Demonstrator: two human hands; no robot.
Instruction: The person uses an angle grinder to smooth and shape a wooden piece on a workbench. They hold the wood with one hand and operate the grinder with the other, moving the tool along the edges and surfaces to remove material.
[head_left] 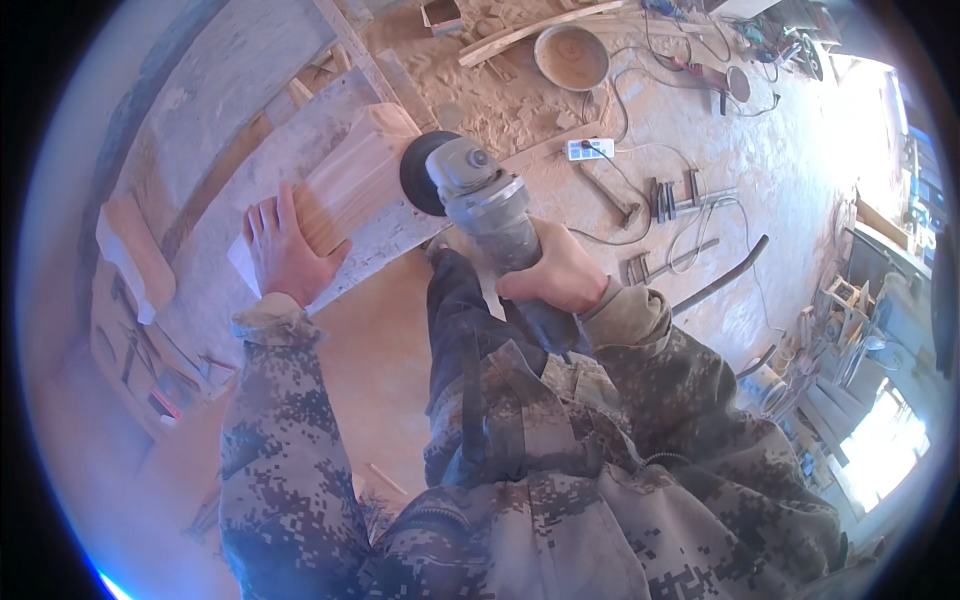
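My right hand (560,275) is wrapped round the body of a grey angle grinder (487,205). Its round dark disc (421,172) stands at the right end of a pale wooden block (362,180); whether disc and wood touch I cannot tell. The block lies on a worn, dusty board (385,240). My left hand (288,247) rests flat with spread fingers at the block's near left end, the thumb along its near side. Part of the grinder's rear is hidden by my right hand and sleeve.
A shaped wooden piece (137,255) lies on the far left. Sawdust, a round pan (571,57) and a plank (540,30) are beyond. On the floor to the right lie a white power strip (590,149), a hammer (612,197), clamps (693,200), cords and another grinder (715,76).
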